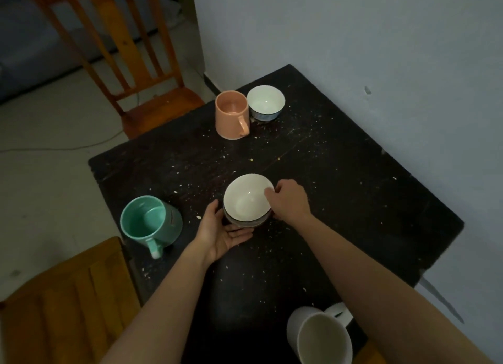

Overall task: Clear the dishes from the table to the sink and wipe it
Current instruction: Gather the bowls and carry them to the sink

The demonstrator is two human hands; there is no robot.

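Observation:
A white bowl (246, 197) sits in the middle of the dark table (340, 178), apparently stacked on a darker-rimmed bowl beneath it. My right hand (288, 200) grips its right rim, thumb inside. My left hand (223, 231) lies palm up against the lower left of the stack, fingers under its base. A green mug (148, 222) stands at the left edge. A pink mug (231, 114) and a small white bowl (265, 102) stand at the far side. A white mug (321, 336) is at the near edge under my right forearm.
Crumbs are scattered over the tabletop. One wooden chair (128, 64) stands beyond the table's far left corner, another (68, 303) at the near left. A pale wall (381, 50) borders the table's right side. A cable lies on the floor at left.

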